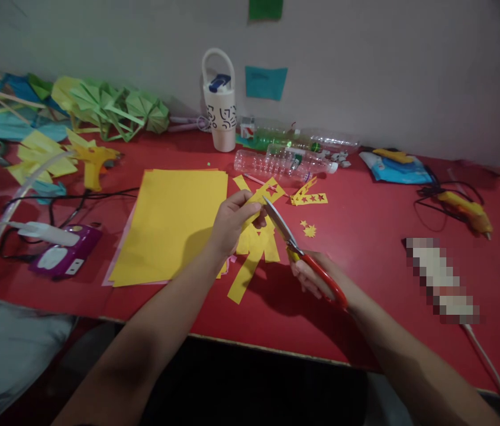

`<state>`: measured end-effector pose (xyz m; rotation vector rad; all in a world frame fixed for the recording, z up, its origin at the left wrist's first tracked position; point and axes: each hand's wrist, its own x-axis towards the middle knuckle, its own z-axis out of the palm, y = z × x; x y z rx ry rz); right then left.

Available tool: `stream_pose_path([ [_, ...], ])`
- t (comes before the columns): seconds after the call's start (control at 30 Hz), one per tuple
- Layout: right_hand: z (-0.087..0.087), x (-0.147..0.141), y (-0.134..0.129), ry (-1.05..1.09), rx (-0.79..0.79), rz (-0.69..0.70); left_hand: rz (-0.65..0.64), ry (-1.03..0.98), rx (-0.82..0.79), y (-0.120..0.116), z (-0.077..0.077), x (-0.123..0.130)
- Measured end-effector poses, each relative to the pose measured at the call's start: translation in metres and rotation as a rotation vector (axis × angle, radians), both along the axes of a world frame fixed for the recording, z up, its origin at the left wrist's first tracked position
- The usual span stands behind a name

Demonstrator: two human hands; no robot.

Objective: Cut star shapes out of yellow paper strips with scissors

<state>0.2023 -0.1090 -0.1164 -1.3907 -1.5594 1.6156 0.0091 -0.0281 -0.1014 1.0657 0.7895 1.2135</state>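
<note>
Pinched in my left hand (232, 222) is a yellow paper strip (273, 188) with a star-shaped hole in it. My right hand (309, 273) is closed around red-handled scissors (325, 278), whose blades point up and left, with the tip at the strip beside my left fingers. Below my hands lie several loose yellow paper strips (246, 277). Small cut-out yellow stars (309, 229) rest on the red table to the right of the blades. Behind them is a folded strip with star holes (316, 199).
A stack of yellow paper (174, 219) lies left of my hands. Clear plastic bottles (271, 165) and a white tumbler (223, 112) stand or lie behind. Glue guns (92, 157) and a purple power socket (65, 251) with cables are around; another person sits at left.
</note>
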Motion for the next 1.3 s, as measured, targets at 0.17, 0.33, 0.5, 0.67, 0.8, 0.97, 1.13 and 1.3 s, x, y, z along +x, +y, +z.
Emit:
stream_pose_path([
  [0.17, -0.003, 0.000, 0.000, 0.008, -0.021, -0.019, 0.003, -0.025, -0.023, 0.001, -0.001, 0.000],
  [0.33, -0.005, 0.000, 0.001, -0.018, -0.038, -0.026, -0.014, -0.046, -0.024, 0.001, 0.000, -0.001],
  [0.5, -0.008, 0.003, 0.001, 0.017, -0.035, 0.004, -0.049, -0.056, -0.030, 0.002, 0.000, -0.004],
  [0.67, -0.005, 0.003, 0.001, 0.022, -0.046, 0.012, -0.080, -0.038, -0.037, 0.005, 0.002, -0.007],
  [0.8, -0.003, 0.002, 0.001, 0.021, -0.047, -0.004, -0.097, -0.010, -0.029, 0.006, 0.002, -0.009],
  [0.97, -0.003, 0.001, 0.002, -0.013, -0.060, -0.009, -0.097, 0.008, -0.034, 0.008, 0.002, -0.011],
  [1.13, -0.001, 0.001, 0.001, -0.019, -0.061, -0.024, -0.099, -0.010, -0.037, 0.008, 0.002, -0.011],
  [1.3, -0.001, 0.001, 0.001, -0.022, -0.070, -0.036, -0.109, -0.009, -0.027, 0.008, 0.001, -0.011],
])
